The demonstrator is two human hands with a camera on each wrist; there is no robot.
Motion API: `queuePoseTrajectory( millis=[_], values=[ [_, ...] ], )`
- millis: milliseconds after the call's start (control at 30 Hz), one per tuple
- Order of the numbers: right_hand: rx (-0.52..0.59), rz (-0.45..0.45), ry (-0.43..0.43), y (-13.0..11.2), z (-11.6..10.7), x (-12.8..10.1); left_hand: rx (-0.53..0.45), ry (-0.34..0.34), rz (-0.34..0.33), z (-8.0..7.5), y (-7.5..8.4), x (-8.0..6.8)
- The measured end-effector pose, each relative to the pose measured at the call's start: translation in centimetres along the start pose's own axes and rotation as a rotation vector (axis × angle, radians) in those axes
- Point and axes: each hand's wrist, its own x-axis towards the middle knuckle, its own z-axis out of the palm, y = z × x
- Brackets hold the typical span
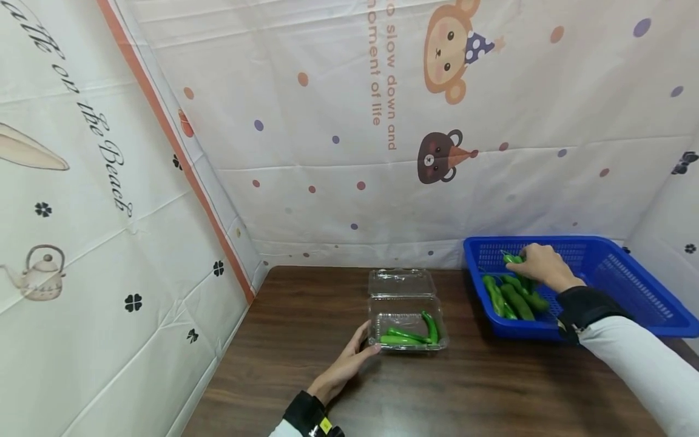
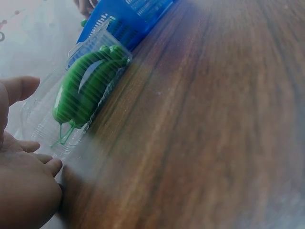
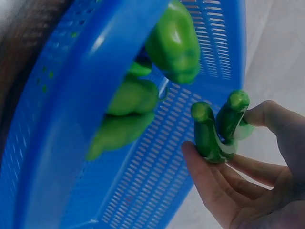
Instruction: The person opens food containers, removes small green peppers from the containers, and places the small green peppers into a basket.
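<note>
A: While head view shows the left grip (image 1: 345, 365) touching the clear box (image 1: 401, 284) on the bench (image 1: 273, 370), where's the right grip (image 1: 545, 267)?
B: Over the blue basket (image 1: 521, 329).
A: Left wrist?
B: Left grip apart; green peppers (image 2: 70, 93) in box.
A: Right wrist?
B: Clamped on other peppers (image 3: 207, 138).

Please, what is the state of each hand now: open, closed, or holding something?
Left hand: open, at the box.
Right hand: holding green peppers.

Clear box (image 1: 402, 283) open, green peppers (image 1: 401, 340) inside; more in blue basket (image 1: 636, 291), others pinched in right hand (image 1: 546, 267).
</note>
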Motion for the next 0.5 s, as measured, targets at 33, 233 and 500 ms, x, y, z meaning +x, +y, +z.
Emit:
queuePoseTrajectory(
  millis=[33, 233, 500],
  values=[
    [0.004, 0.006, -0.011, 0.1, 0.08, -0.08, -0.001, -0.001, 0.002, 0.03, 0.02, 0.02],
    [0.012, 0.028, -0.061, 0.37, 0.62, -0.21, -0.004, 0.002, 0.009, 0.19, 0.19, 0.17],
    [0.002, 0.07, -0.18, 0.88, 0.98, 0.23, -0.007, -0.006, 0.008, 0.17, 0.37, 0.11]
  ],
)
